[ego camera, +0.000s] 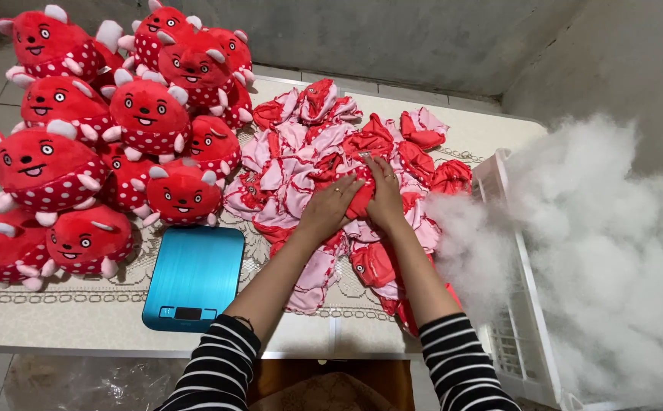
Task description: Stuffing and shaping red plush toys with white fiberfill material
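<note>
I have both hands down in the middle of the surface (80,320), which is covered by a pale, lace-patterned cloth. My left hand (330,204) lies mostly flat, fingers together, pressing on the heap of unstuffed toy skins (301,164), limp red and pink fabric with ragged seams showing. My right hand (384,199) sits just beside it, touching it, fingers curled down on a red skin (362,199) held between the two hands; I cannot tell how firmly it is pinched. To the left of the heap is a pile of finished plush toys (95,144), round and plump, red with white-dotted bellies, small white horns and stitched faces. In front of them lies a flat, rectangular scale (194,278) with a smooth, teal, metallic top. At the right edge stands a white plastic slatted crate (525,335) overflowing with fluffy white stuffing fibre (613,251), loose and cloud-like, some of it spilling onto the skins.
</note>
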